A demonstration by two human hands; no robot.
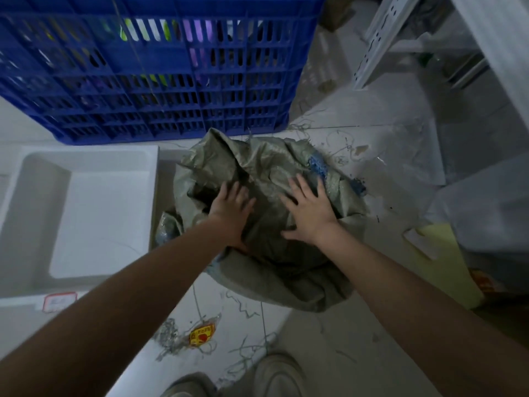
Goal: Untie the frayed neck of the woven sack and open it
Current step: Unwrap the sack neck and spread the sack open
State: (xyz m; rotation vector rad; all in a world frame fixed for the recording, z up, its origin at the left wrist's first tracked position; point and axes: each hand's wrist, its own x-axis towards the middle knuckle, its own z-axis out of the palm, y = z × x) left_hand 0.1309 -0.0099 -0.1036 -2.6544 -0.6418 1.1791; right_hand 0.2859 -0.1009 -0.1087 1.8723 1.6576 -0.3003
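White tub [86,202] sitting at left of frame, blue crate [148,67] along the top. Woven sack [286,270] slumping at centre frame on the floor. Your left hand [230,212] is reaching into a dark fold at the sack's upper left, fingers curling on cloth; grip unclear. Your right hand [310,214] is lying flat, fingers spread, pressing the fabric. Hands are sitting apart. Frayed blue strands [317,167] are lying just above the right hand, toward upper right, so the right hand is nearer.
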